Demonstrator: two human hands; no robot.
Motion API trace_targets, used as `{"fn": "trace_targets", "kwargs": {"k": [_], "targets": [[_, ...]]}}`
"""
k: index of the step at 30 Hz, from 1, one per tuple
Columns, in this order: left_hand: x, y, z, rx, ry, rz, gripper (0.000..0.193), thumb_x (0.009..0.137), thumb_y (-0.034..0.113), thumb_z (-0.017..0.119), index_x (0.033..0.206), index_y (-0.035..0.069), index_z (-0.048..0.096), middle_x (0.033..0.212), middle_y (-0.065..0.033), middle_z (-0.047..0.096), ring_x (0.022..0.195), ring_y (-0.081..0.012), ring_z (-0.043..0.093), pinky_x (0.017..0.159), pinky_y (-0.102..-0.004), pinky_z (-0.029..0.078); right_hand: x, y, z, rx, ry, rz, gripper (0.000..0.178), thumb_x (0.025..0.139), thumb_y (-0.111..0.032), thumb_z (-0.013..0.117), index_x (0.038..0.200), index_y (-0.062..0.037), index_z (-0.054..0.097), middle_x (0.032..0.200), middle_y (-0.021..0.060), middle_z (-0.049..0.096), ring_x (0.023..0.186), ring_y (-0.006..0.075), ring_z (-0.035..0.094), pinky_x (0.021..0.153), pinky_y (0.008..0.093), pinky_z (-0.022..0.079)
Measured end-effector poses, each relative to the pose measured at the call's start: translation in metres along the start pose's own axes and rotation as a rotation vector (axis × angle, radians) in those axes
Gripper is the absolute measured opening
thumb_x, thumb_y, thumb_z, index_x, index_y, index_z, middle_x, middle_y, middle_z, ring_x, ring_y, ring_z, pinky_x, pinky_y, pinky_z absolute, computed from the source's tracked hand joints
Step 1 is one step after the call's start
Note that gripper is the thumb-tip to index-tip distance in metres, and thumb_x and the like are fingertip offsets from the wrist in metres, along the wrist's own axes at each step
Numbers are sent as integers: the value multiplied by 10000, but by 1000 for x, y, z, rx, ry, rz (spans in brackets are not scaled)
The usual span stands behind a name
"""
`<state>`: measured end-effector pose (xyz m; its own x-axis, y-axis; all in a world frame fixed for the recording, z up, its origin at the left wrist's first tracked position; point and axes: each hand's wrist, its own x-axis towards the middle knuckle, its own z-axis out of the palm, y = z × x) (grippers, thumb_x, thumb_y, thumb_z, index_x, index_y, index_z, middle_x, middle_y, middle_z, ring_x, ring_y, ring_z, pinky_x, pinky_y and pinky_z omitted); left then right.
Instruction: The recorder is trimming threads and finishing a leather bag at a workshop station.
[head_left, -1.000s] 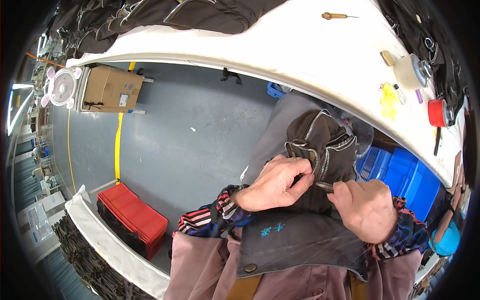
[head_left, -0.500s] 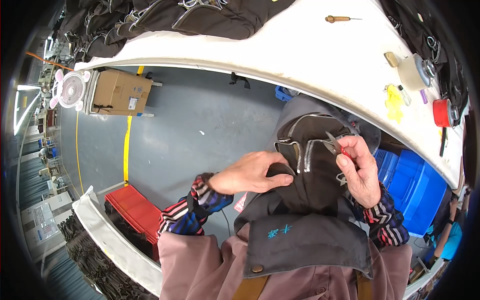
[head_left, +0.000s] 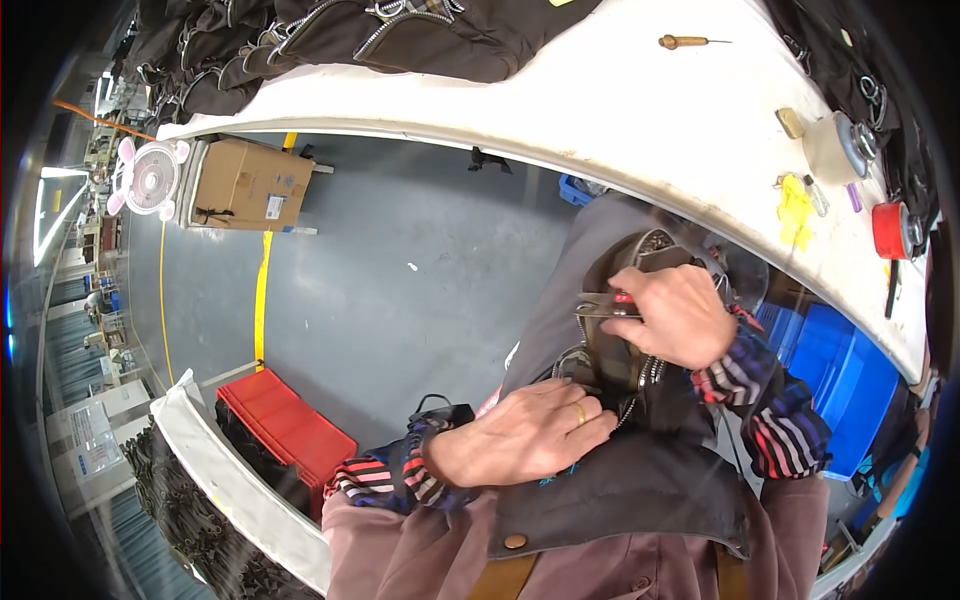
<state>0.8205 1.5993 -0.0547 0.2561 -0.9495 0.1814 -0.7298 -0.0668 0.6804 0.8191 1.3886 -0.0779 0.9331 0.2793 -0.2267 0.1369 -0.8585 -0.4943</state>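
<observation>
Over my lap lies a dark brown garment piece (head_left: 676, 400) with metal zippers, folded open so a strip of plaid lining (head_left: 612, 352) shows. My right hand (head_left: 688, 318) is closed around small red-handled scissors (head_left: 597, 306), their blades pointing left above the cloth. At the near left edge of the piece, my left hand (head_left: 525, 432) presses the fabric with its fingers bent; a ring is on one finger. The fingertips at the cloth are partly hidden.
Ahead curves a white table (head_left: 600, 85) with piled dark zippered garments (head_left: 440, 45), an awl (head_left: 690, 42), a yellow piece (head_left: 795, 208) and a red tape roll (head_left: 890, 230). Blue bins (head_left: 835, 375) stand at right, a red crate (head_left: 285, 425) at left, a cardboard box (head_left: 250, 185) farther off.
The garment piece has been turned and opened, baring plaid lining. My right hand with the scissors moved left across it; my left hand came nearer to me.
</observation>
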Motion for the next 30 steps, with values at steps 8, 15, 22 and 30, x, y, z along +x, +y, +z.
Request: {"fn": "trace_targets", "kwargs": {"k": [8,15,22,30], "targets": [[1,-37,-6,-792,320,-793,210,840,191,597,892,-12,610,767,-87,626,676,-144,592,607,-262,463,-17,17,10,179,80,51,200,723,-166,660,808,-34,537,654,143,583,632,323,586,538,408,433],[16,-92,22,-954,-397,-951,331,851,329,588,904,4,621,742,-4,592,709,-65,509,622,-212,411,-31,5,19,435,252,169,371,706,-117,687,1003,-42,480,923,125,552,743,281,600,621,364,488],[17,-66,41,-964,-298,-811,202,857,131,545,1003,-8,557,828,19,566,767,-22,467,642,-196,396,-39,14,24,440,271,118,331,698,-84,670,963,-48,475,871,116,543,740,282,598,617,356,483],[-5,-47,42,-717,20,-865,195,852,13,460,1025,-1,551,692,36,554,552,9,426,462,-176,358,-59,15,22,367,265,229,284,709,-44,632,943,-52,473,827,108,561,710,263,596,592,338,470]]}}
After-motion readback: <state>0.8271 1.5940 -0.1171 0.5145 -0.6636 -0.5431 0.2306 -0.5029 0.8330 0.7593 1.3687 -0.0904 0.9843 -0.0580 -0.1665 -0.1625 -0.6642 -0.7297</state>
